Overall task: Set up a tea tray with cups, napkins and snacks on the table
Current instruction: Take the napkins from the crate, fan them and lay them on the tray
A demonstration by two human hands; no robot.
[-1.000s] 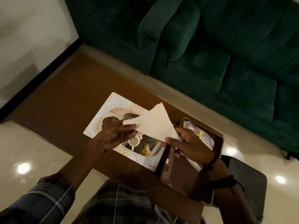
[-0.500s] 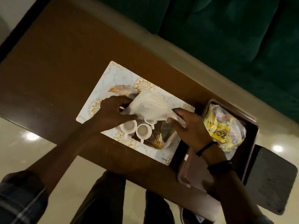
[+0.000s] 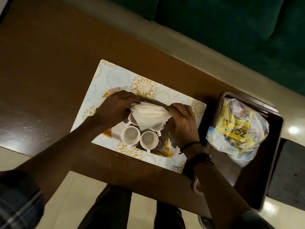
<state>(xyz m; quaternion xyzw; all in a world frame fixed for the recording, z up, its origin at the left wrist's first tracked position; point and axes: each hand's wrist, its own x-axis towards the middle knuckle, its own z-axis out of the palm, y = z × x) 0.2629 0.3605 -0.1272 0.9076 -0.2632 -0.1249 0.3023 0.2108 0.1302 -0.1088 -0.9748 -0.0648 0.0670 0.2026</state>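
A white napkin [image 3: 148,115] is stretched between my two hands above the patterned placemat [image 3: 113,76]. My left hand [image 3: 116,107] pinches its left end, my right hand [image 3: 181,119] grips its right end. Under the napkin stand several small white cups; two show fully [image 3: 130,135] [image 3: 148,140], others are partly hidden by the cloth. A dark brown tray [image 3: 267,162] sits to the right on the wooden table [image 3: 49,63], holding a clear bag with yellow snack packets [image 3: 237,129].
A green sofa [image 3: 231,30] runs along the far side beyond a strip of pale floor. A dark stool or mat [image 3: 287,176] lies right of the tray. My legs are under the table's near edge.
The napkin went from a flat triangle held up to a bunched shape lowered over the cups. Both hands came down toward the placemat; the view tilted downward.
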